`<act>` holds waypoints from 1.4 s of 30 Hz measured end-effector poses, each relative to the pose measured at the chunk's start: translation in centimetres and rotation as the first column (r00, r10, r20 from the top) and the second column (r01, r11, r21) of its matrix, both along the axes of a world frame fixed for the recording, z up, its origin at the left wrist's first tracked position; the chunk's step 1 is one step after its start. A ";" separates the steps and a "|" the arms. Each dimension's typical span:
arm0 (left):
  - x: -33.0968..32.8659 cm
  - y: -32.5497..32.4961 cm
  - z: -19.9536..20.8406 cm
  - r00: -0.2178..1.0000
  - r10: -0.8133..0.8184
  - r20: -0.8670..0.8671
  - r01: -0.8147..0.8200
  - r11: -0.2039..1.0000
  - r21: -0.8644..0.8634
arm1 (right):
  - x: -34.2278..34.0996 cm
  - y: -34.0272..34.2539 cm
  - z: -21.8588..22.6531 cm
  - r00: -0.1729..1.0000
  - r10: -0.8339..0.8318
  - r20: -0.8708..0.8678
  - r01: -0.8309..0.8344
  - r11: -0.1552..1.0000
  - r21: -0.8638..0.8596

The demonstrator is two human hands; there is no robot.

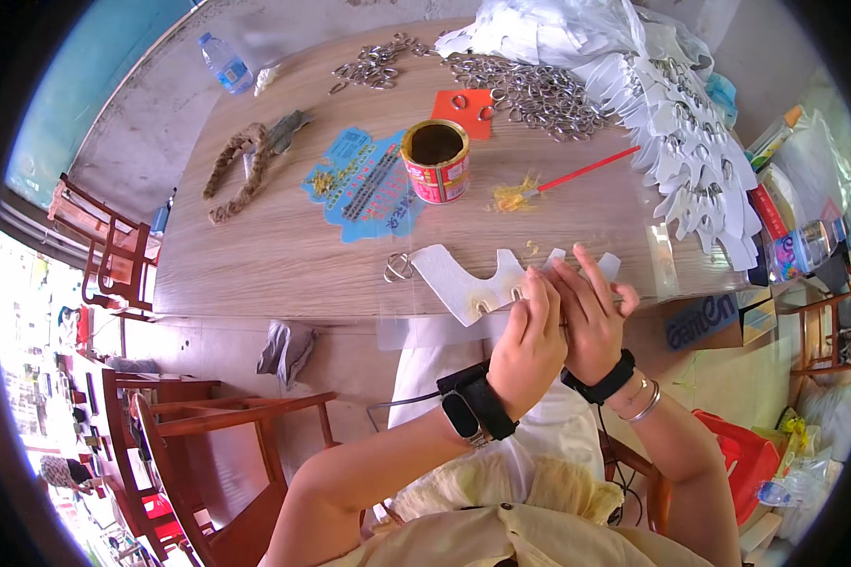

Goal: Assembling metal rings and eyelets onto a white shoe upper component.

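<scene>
A white, flat cut-out piece [459, 283] with scalloped edges lies along the table's front edge, with yellowish smears near small metal loops on its lower side. My left hand [528, 354] is closed at the piece's lower edge, thumb and fingers together; what they pinch is hidden. Beside it my right hand [591, 331] rests over the piece's right part with fingers stretched out, the index finger apart. Both hands touch each other and cover part of the piece. A pair of metal rings [397, 267] lies left of it.
Beyond the piece stand an open red can [437, 170] and a red stick [586, 172] with its tip in yellow paste [512, 197]. Metal rings [548, 99] lie heaped at the back. Similar white pieces [700, 161] pile up on the right. A blue card [369, 189] lies left of the can.
</scene>
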State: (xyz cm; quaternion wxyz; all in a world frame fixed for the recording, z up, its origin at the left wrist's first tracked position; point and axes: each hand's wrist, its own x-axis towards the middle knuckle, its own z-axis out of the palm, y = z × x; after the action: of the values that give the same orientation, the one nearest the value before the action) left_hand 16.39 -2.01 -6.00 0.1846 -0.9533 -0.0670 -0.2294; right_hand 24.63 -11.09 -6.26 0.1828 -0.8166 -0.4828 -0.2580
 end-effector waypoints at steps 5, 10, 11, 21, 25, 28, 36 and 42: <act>0.0 -0.1 0.1 1.000 0.012 -0.015 -0.012 1.000 0.015 | 0.1 -0.1 0.0 1.000 -0.004 0.007 0.004 1.000 -0.012; -0.2 0.1 0.2 1.000 0.007 -0.010 -0.007 1.000 0.014 | -0.1 0.1 0.0 1.000 -0.010 -0.009 0.010 1.000 -0.013; -0.2 0.0 0.1 1.000 0.000 -0.015 0.000 1.000 0.010 | -0.1 0.0 0.0 1.000 -0.014 -0.014 0.014 1.000 -0.019; 0.0 -0.1 0.5 1.000 -0.013 -0.009 0.013 1.000 0.005 | 0.1 -0.1 -0.1 1.000 0.000 0.000 0.000 1.000 0.006; 0.1 -0.3 0.4 1.000 0.015 -0.027 -0.013 0.998 0.054 | 0.2 -0.1 -0.1 1.000 0.011 -0.011 -0.011 1.000 0.021; 0.1 -0.3 0.5 1.000 0.009 -0.017 -0.009 0.999 0.046 | 0.4 -0.3 0.0 1.000 0.011 0.008 -0.011 1.000 0.012; 0.1 -0.3 0.6 1.000 0.005 -0.016 -0.004 0.999 0.038 | 0.3 -0.4 0.1 1.000 0.002 0.018 -0.003 1.000 0.012; 0.0 -0.1 0.3 1.000 0.018 -0.016 -0.017 1.000 0.012 | 0.2 -0.3 0.0 1.000 0.005 0.014 -0.005 1.000 0.012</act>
State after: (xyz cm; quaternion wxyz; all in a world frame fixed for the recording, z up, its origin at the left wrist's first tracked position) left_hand 16.39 -2.13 -5.71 0.1927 -0.9534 -0.0725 -0.2206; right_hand 24.79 -11.41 -6.22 0.1853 -0.8124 -0.4845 -0.2661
